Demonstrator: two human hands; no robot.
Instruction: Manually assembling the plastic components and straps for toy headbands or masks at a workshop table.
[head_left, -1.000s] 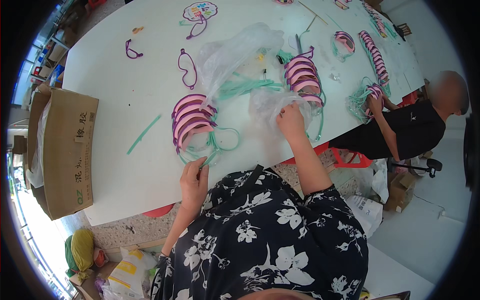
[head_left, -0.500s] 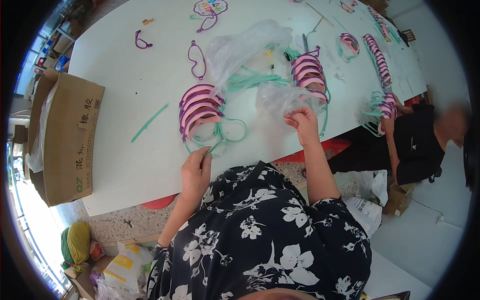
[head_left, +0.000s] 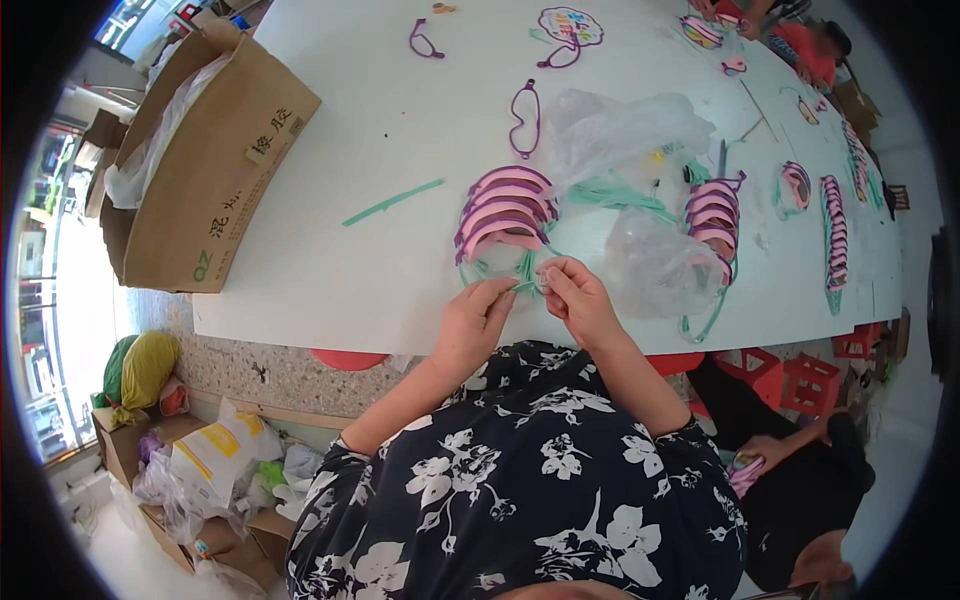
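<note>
My left hand [head_left: 472, 322] pinches a green strap [head_left: 525, 287] at the near side of a stack of pink-and-purple goggles [head_left: 507, 207]. Close beside it, my right hand [head_left: 582, 305] is closed in a pinch on something small and pale at the fingertips, too small to make out. More green straps hang from the stack just beyond my fingers. A clear plastic bag [head_left: 660, 265] lies to the right of my right hand, partly over a second stack of goggles [head_left: 712, 212].
A cardboard box [head_left: 225, 170] stands at the table's left. A loose green strip [head_left: 393, 202], a purple frame [head_left: 524, 118] and a large plastic bag [head_left: 625, 130] lie on the white table [head_left: 400, 290]. At lower right is a co-worker [head_left: 800, 480]; red stools [head_left: 810, 380] stand nearby.
My right hand has left the clear plastic bag and come beside my left hand, with its fingers pinched. The view has swung, shifting the table rightward. The co-worker now appears lower, away from the table.
</note>
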